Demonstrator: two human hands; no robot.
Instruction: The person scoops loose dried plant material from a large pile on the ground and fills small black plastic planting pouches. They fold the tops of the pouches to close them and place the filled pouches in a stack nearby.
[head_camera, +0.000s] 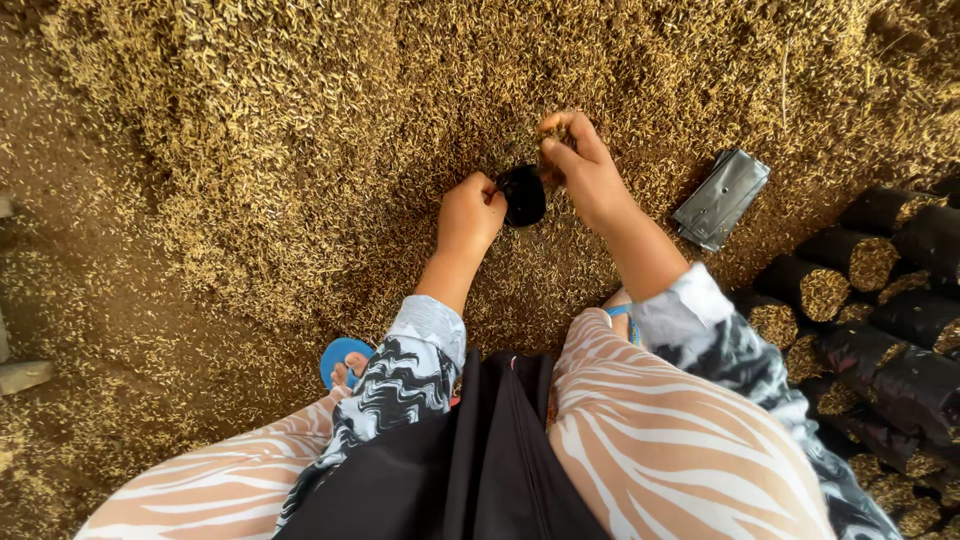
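Black plastic formed the small grow bag (522, 195) at the centre of the frame, its mouth held open just above a wide heap of rice husk (300, 130). The left hand (468, 213) was closed on the bag's left rim. The right hand (578, 165), just to the right and slightly higher, was pinched shut around a clump of husk over the opening. Husk covered the whole upper half of the picture.

A flat stack of empty black bags (721, 198) lay on the husk at centre right. Filled black bags (860, 260) lay stacked on their sides along the right edge, husk showing at their open ends. A blue sandal (340, 357) showed at lower centre, between patterned trousers.

The risk appeared small: the thin rim seemed likely to fold shut if the left grip loosened, and the pinch of husk would then scatter beside the opening. An overfull bag could also tip and spill.
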